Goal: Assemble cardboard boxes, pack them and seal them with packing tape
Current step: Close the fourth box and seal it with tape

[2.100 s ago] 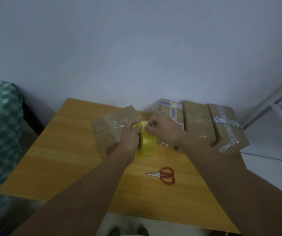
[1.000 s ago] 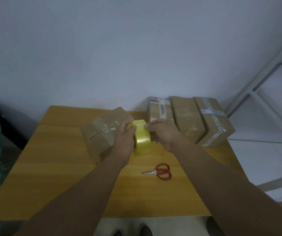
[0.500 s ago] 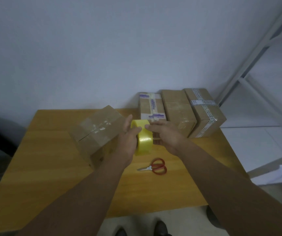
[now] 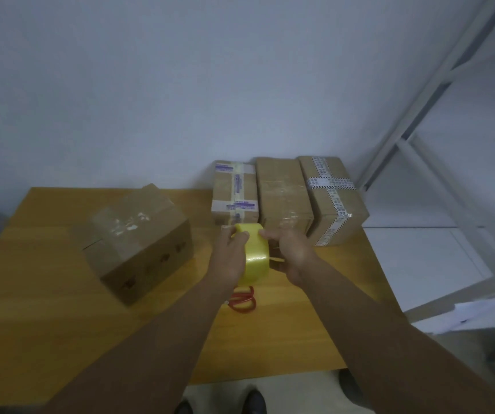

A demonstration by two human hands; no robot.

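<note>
Both hands hold a yellow roll of packing tape (image 4: pixel 255 258) upright above the wooden table (image 4: pixel 46 324). My left hand (image 4: pixel 230 258) grips its left side with the thumb over the top. My right hand (image 4: pixel 292 253) holds the right side, fingers on the top rim, and a short tape end sticks out by the thumb. A closed cardboard box (image 4: pixel 138 240) sits turned at an angle to the left of the roll. Red-handled scissors (image 4: pixel 243 300) lie on the table just below the roll, partly hidden by my left wrist.
Three sealed boxes stand in a row at the back right: one with purple-printed tape (image 4: pixel 234 192), a plain one (image 4: pixel 283 195) and one crossed with black-and-white tape (image 4: pixel 332 198). A white metal frame (image 4: pixel 419 100) rises at the right. The table's right edge is close to the boxes.
The view has swung right and the roll with both hands now sits lower, over the scissors. My right hand has shifted from the top of the roll to its right side.
</note>
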